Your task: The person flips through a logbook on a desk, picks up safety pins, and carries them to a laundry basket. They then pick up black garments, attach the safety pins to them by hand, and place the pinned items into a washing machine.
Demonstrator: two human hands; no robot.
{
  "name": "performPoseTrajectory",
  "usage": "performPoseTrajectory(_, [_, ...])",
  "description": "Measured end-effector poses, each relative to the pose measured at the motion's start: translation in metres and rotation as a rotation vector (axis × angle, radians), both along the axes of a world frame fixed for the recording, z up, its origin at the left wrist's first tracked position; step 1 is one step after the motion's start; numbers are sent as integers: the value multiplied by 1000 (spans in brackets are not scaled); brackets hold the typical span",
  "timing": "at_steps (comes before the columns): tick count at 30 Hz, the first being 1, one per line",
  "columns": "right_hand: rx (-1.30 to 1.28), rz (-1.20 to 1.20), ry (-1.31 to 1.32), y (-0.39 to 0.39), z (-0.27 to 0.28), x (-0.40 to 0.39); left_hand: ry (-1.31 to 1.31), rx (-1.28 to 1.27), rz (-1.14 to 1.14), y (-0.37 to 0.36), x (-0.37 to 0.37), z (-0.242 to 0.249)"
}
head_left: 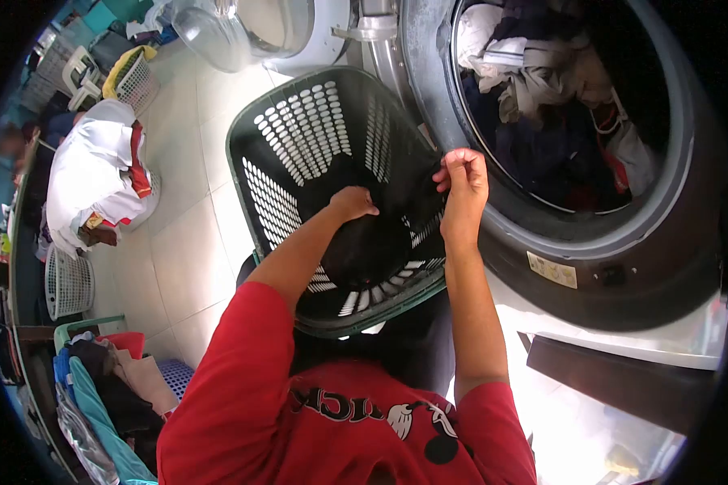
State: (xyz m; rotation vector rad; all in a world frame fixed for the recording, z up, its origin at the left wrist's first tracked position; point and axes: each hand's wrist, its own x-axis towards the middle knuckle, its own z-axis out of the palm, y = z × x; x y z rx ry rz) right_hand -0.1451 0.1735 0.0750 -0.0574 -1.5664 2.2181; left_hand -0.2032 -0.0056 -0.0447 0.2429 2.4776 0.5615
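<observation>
A dark green laundry basket [299, 81] with rows of holes stands in front of me, with black clothing inside it. My left hand [354, 204] reaches down into the basket, closed on a black garment [404, 190]. Near the basket's right rim, my right hand [465, 182] is raised, its fingers pinched on part of the same dark cloth. The garment's exact kind is hard to make out against the dark basket. Close to my right hand is the open round drum [534, 137] of a washing machine, holding dark, white and beige clothes.
On the left, white laundry [93, 178] is heaped on a basket on the tiled floor [190, 275]. Another pile of clothes [117, 388] lies at the lower left. A white basket [137, 85] with yellow cloth stands farther back. An open machine door [275, 28] is at the top.
</observation>
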Motion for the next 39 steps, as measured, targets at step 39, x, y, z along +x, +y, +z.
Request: performPoseTrajectory(39, [149, 252, -203, -6, 2, 4, 375, 775, 11, -3, 23, 144])
